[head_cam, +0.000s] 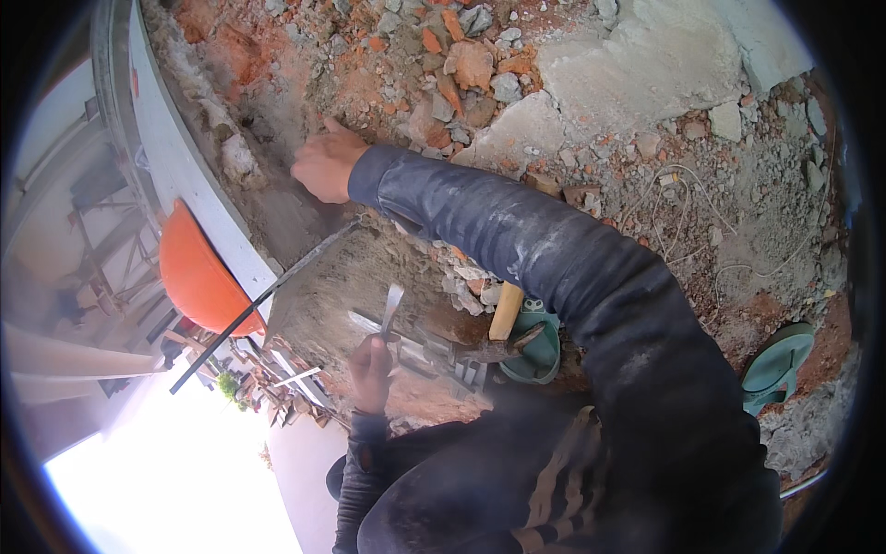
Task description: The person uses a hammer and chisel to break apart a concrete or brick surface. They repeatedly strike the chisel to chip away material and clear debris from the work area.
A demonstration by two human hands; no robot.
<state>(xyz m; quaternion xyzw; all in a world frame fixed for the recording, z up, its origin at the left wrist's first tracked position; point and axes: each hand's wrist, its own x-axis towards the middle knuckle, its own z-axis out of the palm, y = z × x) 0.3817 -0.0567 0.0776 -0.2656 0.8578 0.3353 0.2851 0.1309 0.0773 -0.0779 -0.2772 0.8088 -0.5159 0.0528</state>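
Note:
My right hand (328, 163) reaches across to the left and rests on the grey, mortar-covered ledge (277, 215). One finger points outward; the others are curled underneath, and whether they hold anything is hidden. My left hand (372, 374) is raised above the ledge in front of my knee. It grips a small flat-bladed metal tool (393, 305), whose blade points up. Just beyond that hand, several pale metal pieces (415, 346) lie on the ledge. A hammer with a wooden handle (507, 311) lies near them, partly over a green plastic object (540, 356).
A thin dark bar (235, 332) juts past the ledge's left edge, beside an orange dome-shaped shell (197, 277) and a white board (187, 166). Broken brick (472, 64), concrete slabs (644, 69) and a thin cord (682, 187) cover the ground. Another green plastic object (779, 363) lies right.

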